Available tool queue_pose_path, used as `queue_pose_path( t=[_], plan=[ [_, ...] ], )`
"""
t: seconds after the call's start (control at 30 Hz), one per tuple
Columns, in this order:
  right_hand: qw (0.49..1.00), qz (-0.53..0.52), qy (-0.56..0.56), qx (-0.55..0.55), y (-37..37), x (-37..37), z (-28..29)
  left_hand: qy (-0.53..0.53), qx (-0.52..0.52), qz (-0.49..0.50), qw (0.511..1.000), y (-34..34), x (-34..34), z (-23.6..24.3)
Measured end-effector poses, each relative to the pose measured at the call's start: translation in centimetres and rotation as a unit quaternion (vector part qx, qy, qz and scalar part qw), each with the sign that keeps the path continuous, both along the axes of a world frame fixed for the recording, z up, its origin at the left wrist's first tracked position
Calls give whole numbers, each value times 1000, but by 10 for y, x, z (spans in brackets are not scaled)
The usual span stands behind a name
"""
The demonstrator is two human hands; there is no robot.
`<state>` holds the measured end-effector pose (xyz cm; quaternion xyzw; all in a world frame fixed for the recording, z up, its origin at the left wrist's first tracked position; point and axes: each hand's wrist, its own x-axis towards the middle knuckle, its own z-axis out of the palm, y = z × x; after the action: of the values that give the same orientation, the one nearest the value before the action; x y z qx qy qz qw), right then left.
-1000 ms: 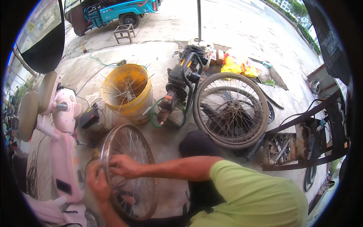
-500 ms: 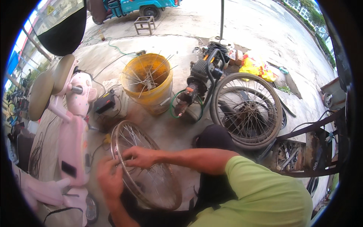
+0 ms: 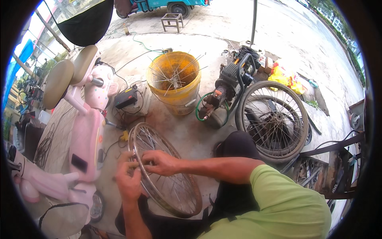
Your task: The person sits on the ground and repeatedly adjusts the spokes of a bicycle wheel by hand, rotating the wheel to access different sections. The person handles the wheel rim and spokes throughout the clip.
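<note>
A bare bicycle wheel [image 3: 193,192], a metal rim with spokes and no tyre, leans tilted in front of me. My left hand [image 3: 129,177] grips the left side of the rim from outside, its fingertips bent at the upper edge. From the inner side, my right hand [image 3: 159,162] reaches across the spokes, thumb and fingers closed at the same stretch of rim; whether they also pinch a spoke or small part is too small to tell. Close by on my left stands a pink scooter [image 3: 85,143] with beige seats.
Ahead are a yellow bucket [image 3: 173,101] holding loose spokes, a black power unit [image 3: 125,98], and a compressor [image 3: 225,83] with a green hose. Tyred wheels [image 3: 272,147] lie at right beside a tool tray [image 3: 308,171]. A blue three-wheeler [image 3: 159,4] and metal stool [image 3: 172,22] stand farther off.
The whole scene has slid right in the picture and its far part upward, as my view turns. Both hands remain on the rim, with slight finger movement.
</note>
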<state>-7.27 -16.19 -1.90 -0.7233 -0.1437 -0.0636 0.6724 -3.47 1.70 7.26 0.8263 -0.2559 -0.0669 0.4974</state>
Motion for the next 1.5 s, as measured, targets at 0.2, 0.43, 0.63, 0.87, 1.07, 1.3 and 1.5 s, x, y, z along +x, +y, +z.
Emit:
queue_pose_path(
  t=[0.2,0.43,0.63,0.87,1.07,1.3,1.5],
  plan=[
    [998,51,-6,45,-7,2,-5,-162,125,30,978,-1,-10,4],
    [999,36,-3,-10,-8,1,3,-119,105,0,987,2,-5,2],
    [999,47,12,15,-9,4,-4,-82,70,-2,994,4,-1,-4],
    [997,79,-18,8,-11,11,-6,-132,124,-34,983,8,3,7],
    [999,18,-27,4,-5,5,-3,-60,99,-56,992,3,4,10],
    [1000,0,-17,17,0,8,-8,-27,88,-45,995,4,8,8],
    [995,45,85,19,-6,5,5,-19,91,-26,995,1,7,9]
  ],
)
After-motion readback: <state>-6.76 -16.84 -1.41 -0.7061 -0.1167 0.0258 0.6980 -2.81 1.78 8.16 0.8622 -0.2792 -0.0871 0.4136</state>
